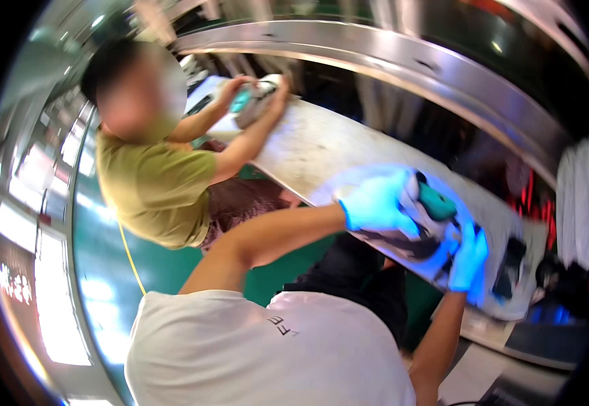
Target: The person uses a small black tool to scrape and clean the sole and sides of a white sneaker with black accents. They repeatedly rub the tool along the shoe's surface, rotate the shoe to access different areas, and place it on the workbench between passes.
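A shoe (408,245) with a dark and light upper is held just above the workbench, tilted under bluish light. A teal piece (436,202) fills its opening; whether it is a last cannot be told. My left hand (378,203), in a light glove lit blue, is closed round the shoe's near-left side. At its right end, my gloved right hand (469,260) grips it with bent fingers. Blur and the hands hide part of the shoe's outline.
A pale workbench (321,139) runs from far left to near right. Behind it stretches a metal rail (375,51). To the left, a person in an olive shirt (159,183) handles another shoe (257,101). A dark object (509,267) lies at the bench's right end.
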A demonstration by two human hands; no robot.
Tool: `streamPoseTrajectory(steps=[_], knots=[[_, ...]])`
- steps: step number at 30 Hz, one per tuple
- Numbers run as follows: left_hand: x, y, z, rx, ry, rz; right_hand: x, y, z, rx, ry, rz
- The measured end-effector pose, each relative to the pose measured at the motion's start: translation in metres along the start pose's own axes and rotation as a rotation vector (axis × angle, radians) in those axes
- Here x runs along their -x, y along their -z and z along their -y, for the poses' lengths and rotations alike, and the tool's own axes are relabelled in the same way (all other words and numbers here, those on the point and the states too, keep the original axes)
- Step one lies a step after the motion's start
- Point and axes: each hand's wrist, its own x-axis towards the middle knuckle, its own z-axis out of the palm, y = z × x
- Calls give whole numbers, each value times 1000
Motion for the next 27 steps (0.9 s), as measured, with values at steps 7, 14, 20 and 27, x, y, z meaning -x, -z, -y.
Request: streamPoseTrajectory(steps=[7,14,20,27], knots=[[51,-44,30,-70,-332,-356,-28,21,-41,271,211,-15],[44,-33,25,-21,-272,-287,-39,33,-53,257,166,-45],[45,-37,32,10,-296,-317,-46,36,-59,191,116,-10],[44,-44,44,65,-342,-362,-28,26,-46,354,213,74]])
